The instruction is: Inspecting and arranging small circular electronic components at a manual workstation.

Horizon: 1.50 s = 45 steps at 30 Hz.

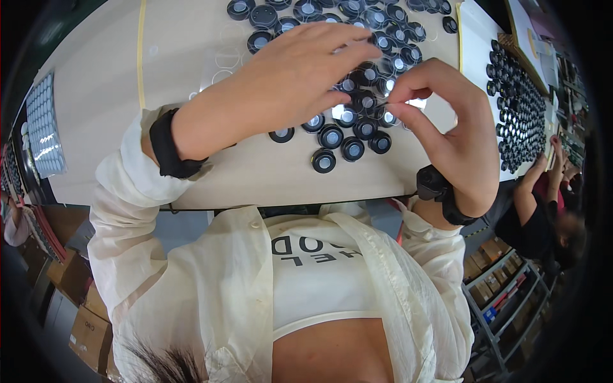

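Observation:
Many small black round parts with pale grey centres (330, 136) lie in a loose cluster on the beige table. My left hand (281, 76) reaches over the cluster from the left, open, its fingers stretched out and apart. On the cluster's right side my right hand (465, 121) is closed in a pinch, thumb and forefinger meeting just above a black part. Whatever sits between those fingertips is too small to make out. Thin clear round pieces (227, 57) lie beside my left forearm. Part of the cluster is hidden under my left hand.
A yellow tape line (142, 51) crosses the table's left side. Beyond it lies a pale blue tray-like sheet (46, 124). At right, more black parts (511, 108) stand in rows on a white surface, near another person's hands (555, 156). Cardboard boxes (89, 335) are below left.

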Each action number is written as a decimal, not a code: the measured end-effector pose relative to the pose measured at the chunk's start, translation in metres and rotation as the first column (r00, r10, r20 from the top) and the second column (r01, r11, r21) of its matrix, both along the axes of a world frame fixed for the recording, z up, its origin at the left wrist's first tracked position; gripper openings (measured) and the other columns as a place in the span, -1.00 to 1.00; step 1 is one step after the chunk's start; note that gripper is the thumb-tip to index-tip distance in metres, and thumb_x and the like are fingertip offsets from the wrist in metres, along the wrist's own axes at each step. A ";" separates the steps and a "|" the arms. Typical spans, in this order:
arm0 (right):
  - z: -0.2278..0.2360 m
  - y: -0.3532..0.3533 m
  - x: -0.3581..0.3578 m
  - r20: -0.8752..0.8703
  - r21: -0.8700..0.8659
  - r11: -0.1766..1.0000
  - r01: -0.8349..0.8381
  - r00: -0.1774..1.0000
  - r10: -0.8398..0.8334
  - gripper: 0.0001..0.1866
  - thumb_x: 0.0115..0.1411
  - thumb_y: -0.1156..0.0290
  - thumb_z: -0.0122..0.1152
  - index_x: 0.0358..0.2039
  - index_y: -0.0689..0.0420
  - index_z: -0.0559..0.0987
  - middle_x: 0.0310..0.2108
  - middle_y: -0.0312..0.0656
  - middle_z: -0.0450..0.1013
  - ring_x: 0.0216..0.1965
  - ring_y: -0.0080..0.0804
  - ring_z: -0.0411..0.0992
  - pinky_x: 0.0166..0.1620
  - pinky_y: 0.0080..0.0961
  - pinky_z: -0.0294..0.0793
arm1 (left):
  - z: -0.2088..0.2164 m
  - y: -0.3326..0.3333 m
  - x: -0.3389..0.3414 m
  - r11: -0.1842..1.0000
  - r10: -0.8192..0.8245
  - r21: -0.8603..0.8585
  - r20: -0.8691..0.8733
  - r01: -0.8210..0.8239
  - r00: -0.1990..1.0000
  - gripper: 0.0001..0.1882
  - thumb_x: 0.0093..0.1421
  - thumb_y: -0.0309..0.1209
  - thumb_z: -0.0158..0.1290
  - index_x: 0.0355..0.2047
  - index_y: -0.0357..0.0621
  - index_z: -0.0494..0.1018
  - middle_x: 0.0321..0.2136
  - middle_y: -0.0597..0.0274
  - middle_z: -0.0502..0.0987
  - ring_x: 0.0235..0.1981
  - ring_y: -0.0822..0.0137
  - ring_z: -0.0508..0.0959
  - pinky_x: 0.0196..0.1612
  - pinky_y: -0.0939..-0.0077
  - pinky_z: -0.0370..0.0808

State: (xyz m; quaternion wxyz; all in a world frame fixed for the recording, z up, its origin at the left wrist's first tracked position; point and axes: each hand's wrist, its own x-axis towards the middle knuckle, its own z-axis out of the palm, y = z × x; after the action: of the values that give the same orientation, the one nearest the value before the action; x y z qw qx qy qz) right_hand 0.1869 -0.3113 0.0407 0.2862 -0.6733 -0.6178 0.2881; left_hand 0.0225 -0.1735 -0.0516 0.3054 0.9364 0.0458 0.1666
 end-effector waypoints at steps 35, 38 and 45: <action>-0.047 0.009 -0.048 -0.877 -0.047 0.938 0.343 0.435 -0.203 -0.88 0.13 0.68 0.26 -0.30 0.32 0.53 -0.30 -0.13 0.52 -0.23 -0.49 0.52 -0.11 -0.55 0.59 | 0.034 -0.005 -0.055 0.351 0.139 -0.935 -0.001 -0.050 0.990 -0.56 0.21 -0.68 0.07 0.12 -0.45 0.33 -0.17 -0.03 0.59 -0.17 0.27 0.64 -0.08 0.54 0.58; -0.048 0.011 -0.047 -0.874 -0.051 0.944 0.327 0.443 -0.200 -0.88 0.12 0.69 0.27 -0.30 0.33 0.54 -0.30 -0.12 0.53 -0.23 -0.48 0.53 -0.14 -0.57 0.61 | 0.034 -0.009 -0.054 0.362 0.205 -0.931 0.029 -0.048 0.978 -0.57 0.23 -0.65 0.07 0.12 -0.45 0.34 -0.22 -0.02 0.61 -0.22 0.29 0.65 -0.14 0.57 0.60; -0.047 0.012 -0.047 -0.868 -0.087 0.937 0.339 0.436 -0.238 -0.89 0.13 0.67 0.28 -0.31 0.34 0.55 -0.32 -0.11 0.55 -0.26 -0.46 0.55 -0.18 -0.59 0.61 | 0.033 -0.010 -0.056 0.417 0.181 -0.906 0.001 -0.076 0.983 -0.56 0.22 -0.60 0.11 0.12 -0.43 0.37 -0.21 0.00 0.60 -0.22 0.34 0.65 -0.14 0.57 0.60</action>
State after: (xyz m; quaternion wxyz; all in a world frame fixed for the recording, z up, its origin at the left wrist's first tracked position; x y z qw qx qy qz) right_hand 0.1395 -0.2998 -0.0061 0.6358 -0.5154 -0.2782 0.5027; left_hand -0.0331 -0.1837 -0.0184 0.7467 0.6118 0.1840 0.1852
